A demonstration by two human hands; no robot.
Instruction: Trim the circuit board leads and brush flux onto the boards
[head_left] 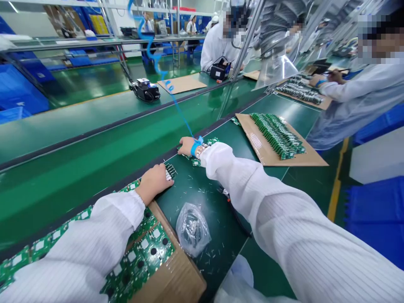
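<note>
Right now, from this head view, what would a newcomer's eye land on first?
The bright blue wrist strap on the right hand stands out first, its coiled cord rising toward the top of the view. The left hand touches a small stack of circuit boards near the centre. Ahead to the right, rows of green circuit boards lie on a cardboard sheet.

Your left hand (153,183) has a passable strip of green bench mat (186,187) running down to the plastic bag (192,229), dotted with small clipped leads that barely obstruct. Your right hand (189,146) has room along the same mat, but the dark rail (94,196) stands in the way of any reach across to the far belt. 2 obstacles flank you: the stacked circuit boards (154,248) under your left sleeve (94,235), and the loaded cardboard sheet (261,145) beyond your right sleeve (268,198).
</note>
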